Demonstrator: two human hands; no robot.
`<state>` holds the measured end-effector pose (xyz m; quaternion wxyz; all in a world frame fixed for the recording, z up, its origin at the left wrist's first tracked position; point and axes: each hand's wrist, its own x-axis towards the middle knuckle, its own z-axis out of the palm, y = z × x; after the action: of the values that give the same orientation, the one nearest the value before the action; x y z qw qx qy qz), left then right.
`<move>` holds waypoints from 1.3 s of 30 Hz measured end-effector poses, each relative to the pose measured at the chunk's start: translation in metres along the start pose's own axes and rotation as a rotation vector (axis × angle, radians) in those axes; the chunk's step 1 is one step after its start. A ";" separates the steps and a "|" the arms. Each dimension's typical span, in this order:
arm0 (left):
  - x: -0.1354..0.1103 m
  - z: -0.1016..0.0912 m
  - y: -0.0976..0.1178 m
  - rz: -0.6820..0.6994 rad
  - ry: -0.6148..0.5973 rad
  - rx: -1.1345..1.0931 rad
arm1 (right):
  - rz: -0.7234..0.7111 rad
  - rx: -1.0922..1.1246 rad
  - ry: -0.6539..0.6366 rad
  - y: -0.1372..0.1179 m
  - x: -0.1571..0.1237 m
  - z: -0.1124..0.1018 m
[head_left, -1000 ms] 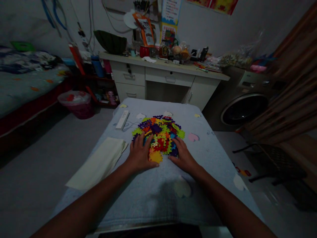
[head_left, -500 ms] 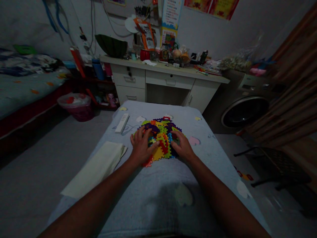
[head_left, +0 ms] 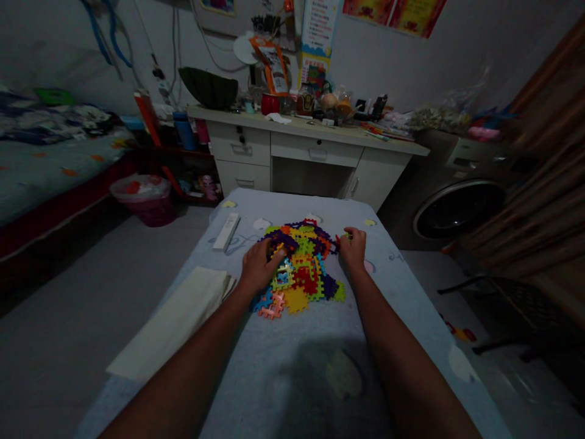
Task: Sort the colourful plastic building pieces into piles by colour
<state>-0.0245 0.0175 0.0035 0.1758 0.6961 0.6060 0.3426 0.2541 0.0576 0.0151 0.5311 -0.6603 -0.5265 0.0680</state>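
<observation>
Resting left hand (head_left: 258,266) flat, released, on puzzle pieces (head_left: 304,271), right hand (head_left: 354,247) curled at their edge, grip unclear

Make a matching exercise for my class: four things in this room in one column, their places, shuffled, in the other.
1 left hand
2 right hand
3 folded cloth
4 washing machine

a right of the desk
b on the pile, left side
c at the table left edge
d at the pile's far right edge

Pairs: 1-b, 2-d, 3-c, 4-a
</observation>
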 end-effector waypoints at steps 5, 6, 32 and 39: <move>0.019 0.004 0.004 0.053 -0.033 -0.263 | 0.088 0.354 -0.333 -0.011 0.004 -0.006; 0.023 0.004 0.003 0.032 -0.003 -0.279 | 0.115 0.423 -0.385 -0.014 0.004 -0.007; 0.057 0.007 -0.025 0.039 -0.036 -0.132 | -0.195 0.052 -1.158 -0.039 0.056 0.065; 0.059 0.004 -0.025 0.070 -0.090 -0.108 | -0.186 0.351 -1.059 -0.059 0.060 0.002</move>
<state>-0.0379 0.0799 -0.0004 0.2281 0.7211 0.5532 0.3492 0.2421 0.0984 0.0882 0.3003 -0.3887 -0.7578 0.4296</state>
